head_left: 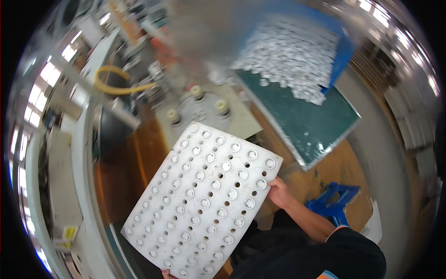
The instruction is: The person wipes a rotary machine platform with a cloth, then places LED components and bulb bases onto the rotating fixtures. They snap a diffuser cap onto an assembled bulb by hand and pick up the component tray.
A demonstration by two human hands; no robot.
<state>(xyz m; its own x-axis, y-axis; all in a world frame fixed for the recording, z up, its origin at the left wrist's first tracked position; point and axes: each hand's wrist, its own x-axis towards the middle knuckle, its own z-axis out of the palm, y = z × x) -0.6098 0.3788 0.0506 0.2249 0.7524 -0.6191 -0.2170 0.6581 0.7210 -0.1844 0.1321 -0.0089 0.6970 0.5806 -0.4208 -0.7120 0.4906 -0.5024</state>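
A large white board (261, 149) with rows of round holes is tilted in front of my body. Many of its holes hold small round metallic pieces (205, 202), while others show dark. My right hand (280, 193) grips the right edge, thumb on top and the other fingers largely hidden beneath. At the bottom edge of the picture, only a bit of my left hand (167, 274) shows at the board's near corner. It appears to hold that corner, though most of its fingers are out of sight.
Ahead is a machine plate with a round turntable (206, 109) carrying pale yellow posts (222, 107). A green-topped table (297, 121) holds a heap of small silvery pieces (292, 56) beside a blue bin wall (346, 51). A yellow hose (123, 90) curves at left; a blue stool (332, 202) stands right.
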